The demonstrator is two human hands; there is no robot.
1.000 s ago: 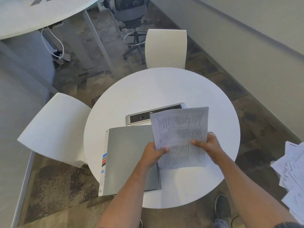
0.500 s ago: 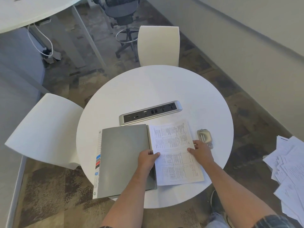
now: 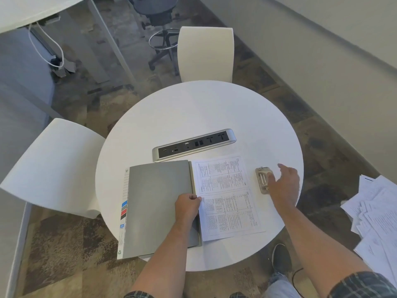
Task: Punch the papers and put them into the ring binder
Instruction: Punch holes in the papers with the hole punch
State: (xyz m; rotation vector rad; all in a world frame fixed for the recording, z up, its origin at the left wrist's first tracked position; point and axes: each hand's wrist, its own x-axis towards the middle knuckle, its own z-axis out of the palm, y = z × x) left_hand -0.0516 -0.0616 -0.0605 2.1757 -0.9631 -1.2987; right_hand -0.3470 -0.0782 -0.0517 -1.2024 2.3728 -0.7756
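A closed grey ring binder lies at the front left of the round white table. Printed papers lie flat just right of it. My left hand rests on the binder's right edge, its fingers pinching the papers' left edge. A small silver hole punch sits to the right of the papers. My right hand hovers over the punch with fingers spread, its fingertips touching the punch's right side and covering part of it.
A silver power and socket strip is set into the table behind the binder. White chairs stand at the far side and the left. Several loose sheets lie piled at the right edge. An office chair stands further back.
The papers went from held up in both hands to lying flat on the table. My right hand let go of them and moved right onto the hole punch. My left hand stayed at their left edge.
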